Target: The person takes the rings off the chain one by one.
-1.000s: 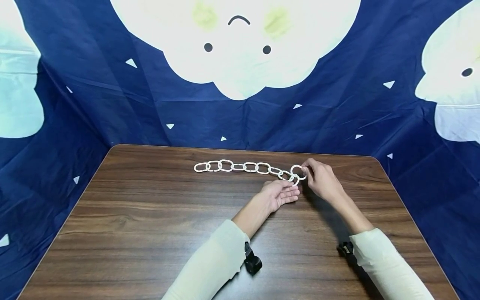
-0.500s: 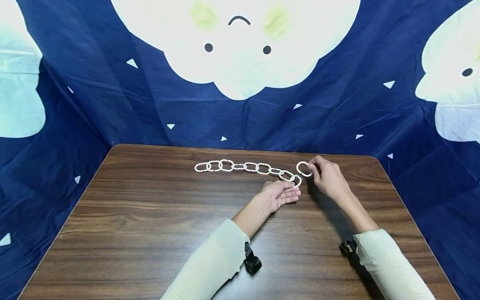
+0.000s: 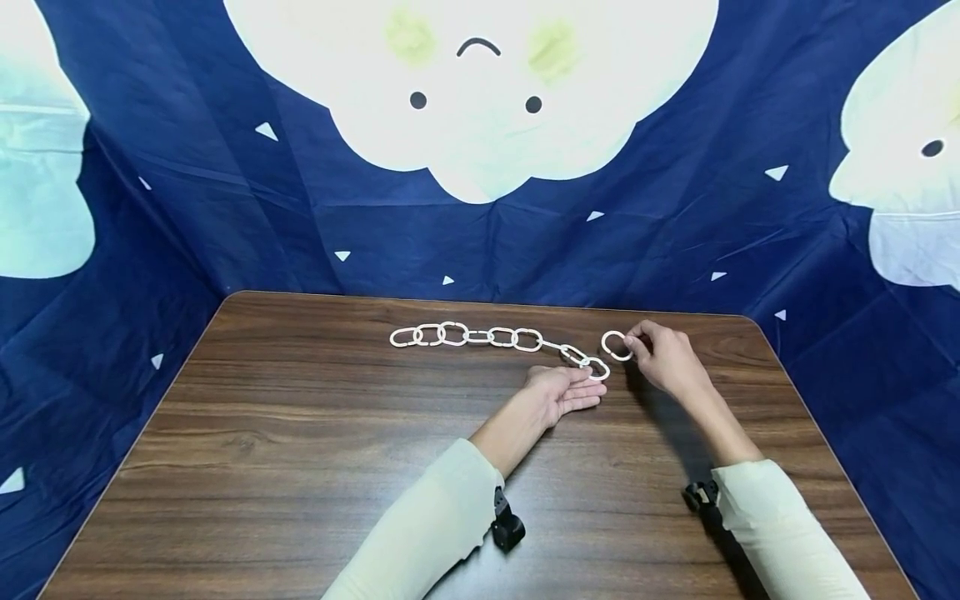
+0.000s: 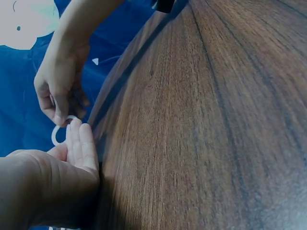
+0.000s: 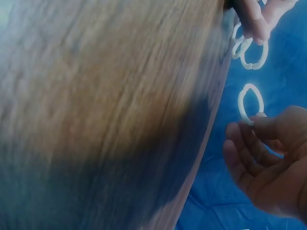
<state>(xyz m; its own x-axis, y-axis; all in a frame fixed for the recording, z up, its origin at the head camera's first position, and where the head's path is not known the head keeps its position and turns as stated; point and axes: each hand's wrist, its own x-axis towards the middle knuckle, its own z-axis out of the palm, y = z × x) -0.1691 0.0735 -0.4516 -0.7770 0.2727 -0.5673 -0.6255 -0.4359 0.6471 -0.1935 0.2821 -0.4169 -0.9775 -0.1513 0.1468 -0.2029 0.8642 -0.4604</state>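
Note:
A chain of several white oval links (image 3: 527, 339) stretches across the far part of the wooden table. My left hand (image 3: 558, 393) pinches the link at the chain's right end (image 3: 600, 369) between thumb and forefinger, its other fingers stretched out. Just right of it, my right hand (image 3: 669, 360) pinches a loose white ring (image 3: 617, 357) that stands apart from the chain. In the right wrist view a narrow gap separates the loose ring (image 5: 241, 103) from the end link (image 5: 260, 62). The left wrist view shows a ring (image 4: 55, 136) partly hidden behind the left fingers.
The brown wooden table (image 3: 300, 467) has a rounded far edge close behind the chain. A dark blue cloth (image 3: 285, 225) with white cloud shapes hangs behind and at both sides. A small black camera (image 3: 507, 525) sits on the left wrist, another (image 3: 701, 496) on the right.
The ring in my right hand has come away from the chain's end link and moved right. My left hand has stayed nearly still, still holding the end link.

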